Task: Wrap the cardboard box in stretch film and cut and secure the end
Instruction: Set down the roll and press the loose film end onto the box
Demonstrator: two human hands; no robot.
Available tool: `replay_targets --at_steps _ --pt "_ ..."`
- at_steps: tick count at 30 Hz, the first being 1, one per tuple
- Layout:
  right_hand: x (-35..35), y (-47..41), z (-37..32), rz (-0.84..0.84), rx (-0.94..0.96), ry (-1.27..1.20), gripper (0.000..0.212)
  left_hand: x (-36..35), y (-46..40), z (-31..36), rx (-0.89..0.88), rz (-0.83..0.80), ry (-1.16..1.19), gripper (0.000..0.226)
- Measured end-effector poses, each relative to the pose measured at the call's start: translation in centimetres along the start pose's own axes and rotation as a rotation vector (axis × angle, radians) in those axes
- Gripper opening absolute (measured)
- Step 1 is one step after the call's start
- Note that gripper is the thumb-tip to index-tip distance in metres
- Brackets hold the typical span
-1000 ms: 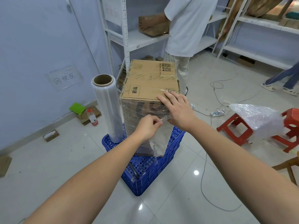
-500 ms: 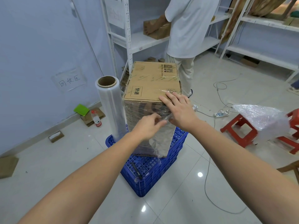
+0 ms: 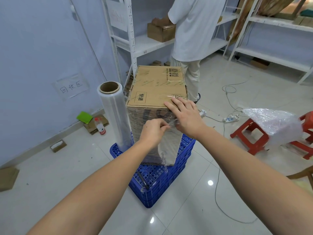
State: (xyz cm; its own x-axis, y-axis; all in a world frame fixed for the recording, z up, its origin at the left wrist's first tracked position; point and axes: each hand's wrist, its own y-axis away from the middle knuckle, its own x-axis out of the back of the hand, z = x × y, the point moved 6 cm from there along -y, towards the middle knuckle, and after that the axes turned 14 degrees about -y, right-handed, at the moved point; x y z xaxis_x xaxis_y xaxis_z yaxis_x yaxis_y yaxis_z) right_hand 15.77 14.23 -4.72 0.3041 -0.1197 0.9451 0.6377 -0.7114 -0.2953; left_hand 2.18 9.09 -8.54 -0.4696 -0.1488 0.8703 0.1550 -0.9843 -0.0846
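Cardboard box (image 3: 157,87) — standing upright on a blue crate (image 3: 162,184), sides already sheathed in stretch film (image 3: 169,146), top bare. Lower front edge is hiding behind a loose, hanging film flap. Left hand (image 3: 153,131) is pinching the film at the box's near corner; right hand (image 3: 184,114) is pressing flat, fingers spread, over the top edge. Film roll (image 3: 115,114) is standing just beside the box, on its left.
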Motion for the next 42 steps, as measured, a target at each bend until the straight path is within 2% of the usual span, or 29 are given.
replay_targets --at_steps 7,9,12,19,22,31,35,38,42 --pt "0.0 0.0 0.1 -0.007 -0.002 -0.001 0.098 -0.3 0.2 0.2 -0.030 0.012 -0.003 0.007" --pt "-0.1 -0.1 0.2 -0.020 -0.010 0.004 0.100 -0.6 0.1 0.4 -0.052 -0.048 0.041 0.013" --pt "0.1 0.0 0.3 -0.021 -0.007 0.007 0.100 -1.0 0.1 0.0 -0.089 -0.158 -0.077 0.030" --pt "0.0 -0.1 0.3 -0.004 0.004 0.010 0.100 -0.5 -0.1 -1.3 -0.079 -0.246 -0.187 0.025" --pt "0.2 0.0 0.4 -0.002 0.000 0.015 0.099 -0.5 -0.3 -1.8 -0.016 -0.225 -0.111 0.013" --pt "-0.1 -0.1 0.4 0.014 -0.011 0.006 0.094 -0.6 0.8 -2.2 0.013 -0.076 0.054 0.014" --pt "0.0 0.0 0.4 0.012 -0.013 -0.009 0.095 -1.9 1.0 -2.4 0.049 -0.146 0.151 0.017" --pt "0.2 0.0 0.4 0.010 -0.010 -0.006 0.099 -2.6 1.0 -2.4 0.038 -0.233 0.198 0.006" --pt "0.1 0.0 0.4 0.013 -0.011 -0.004 0.108 -3.5 1.0 -2.7 0.015 -0.326 0.154 0.031"
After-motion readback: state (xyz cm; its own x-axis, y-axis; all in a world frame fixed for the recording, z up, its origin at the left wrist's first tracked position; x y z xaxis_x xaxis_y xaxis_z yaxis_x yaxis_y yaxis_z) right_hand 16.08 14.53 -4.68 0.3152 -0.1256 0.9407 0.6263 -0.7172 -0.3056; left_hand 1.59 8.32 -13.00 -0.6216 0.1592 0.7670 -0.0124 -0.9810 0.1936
